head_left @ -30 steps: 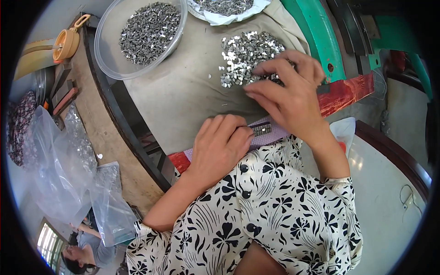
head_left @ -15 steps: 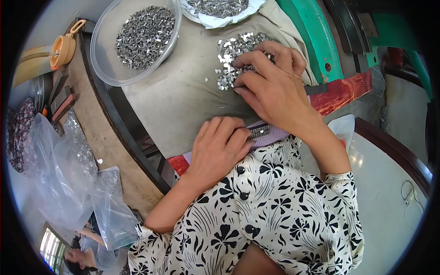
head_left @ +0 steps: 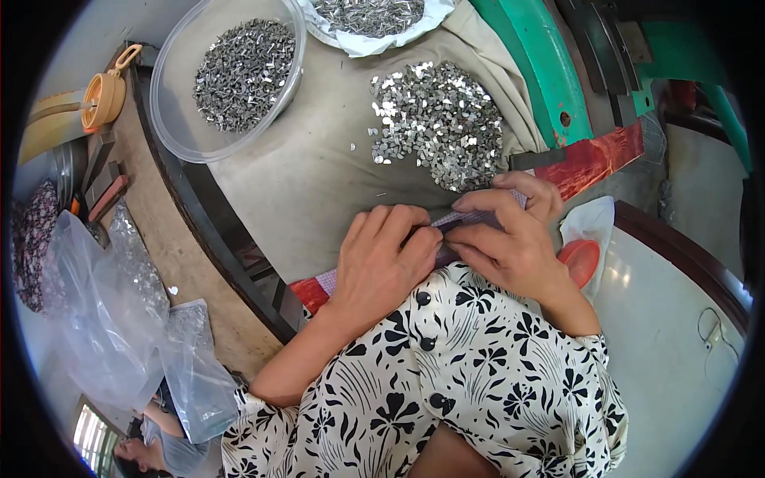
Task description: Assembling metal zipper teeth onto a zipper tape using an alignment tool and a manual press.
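Note:
My left hand (head_left: 384, 259) is curled at the table's near edge, its thumb and forefinger closed by a dark narrow strip that the fingers mostly cover. Opposite it, my right hand (head_left: 510, 243) has thumb and forefinger pinched toward the same spot; whatever they hold is too small to see. A purple checked cloth (head_left: 510, 203) lies beneath both hands. Just beyond my right hand, a heap of small flat silvery metal pieces (head_left: 438, 119) is spread over the grey-brown cloth (head_left: 319, 159).
A clear plastic bowl (head_left: 187, 131) of small metal parts stands far left, beside a white-lined dish (head_left: 351, 41) of metal pins. A green machine frame (head_left: 550, 95) borders the right. Plastic bags (head_left: 103, 303) and an orange strainer-like cup (head_left: 103, 99) are left. Another person (head_left: 163, 446) is at lower left.
My right hand has come back from the heap of metal pieces to beside my left hand, uncovering the heap and covering the strip. My left hand has stayed in place.

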Demonstrator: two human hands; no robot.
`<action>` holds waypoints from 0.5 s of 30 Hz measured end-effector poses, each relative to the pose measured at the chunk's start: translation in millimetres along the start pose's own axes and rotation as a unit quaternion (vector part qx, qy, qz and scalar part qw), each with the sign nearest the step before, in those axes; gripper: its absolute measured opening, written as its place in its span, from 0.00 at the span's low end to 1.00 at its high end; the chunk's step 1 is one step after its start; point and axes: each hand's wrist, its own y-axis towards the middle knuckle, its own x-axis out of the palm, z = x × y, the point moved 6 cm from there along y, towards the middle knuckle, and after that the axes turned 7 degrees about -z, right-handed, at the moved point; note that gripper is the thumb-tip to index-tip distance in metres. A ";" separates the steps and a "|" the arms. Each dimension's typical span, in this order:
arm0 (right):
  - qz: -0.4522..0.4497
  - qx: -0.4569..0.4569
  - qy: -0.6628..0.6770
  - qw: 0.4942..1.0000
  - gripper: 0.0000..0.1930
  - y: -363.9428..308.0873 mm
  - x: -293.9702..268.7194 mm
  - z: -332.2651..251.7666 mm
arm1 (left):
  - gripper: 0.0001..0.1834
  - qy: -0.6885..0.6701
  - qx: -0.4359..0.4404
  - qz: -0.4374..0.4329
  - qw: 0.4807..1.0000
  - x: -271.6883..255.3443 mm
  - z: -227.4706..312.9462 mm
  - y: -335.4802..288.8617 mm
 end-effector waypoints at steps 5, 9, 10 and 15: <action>0.014 0.005 0.025 1.000 0.11 1.5 -12.9 10.4 | 0.11 0.020 -0.003 0.007 1.000 3.5 0.0 -1.3; 0.015 0.014 0.043 0.999 0.08 -4.9 -8.8 12.1 | 0.11 0.026 -0.006 0.009 1.000 4.4 1.1 -2.1; 0.014 0.005 0.026 1.000 0.10 -4.8 -8.9 9.4 | 0.10 0.029 -0.002 0.004 1.000 4.7 1.8 -2.9; 0.014 0.009 0.014 1.000 0.11 -5.7 -3.0 9.2 | 0.13 0.014 -0.006 -0.019 1.000 1.7 2.8 -4.9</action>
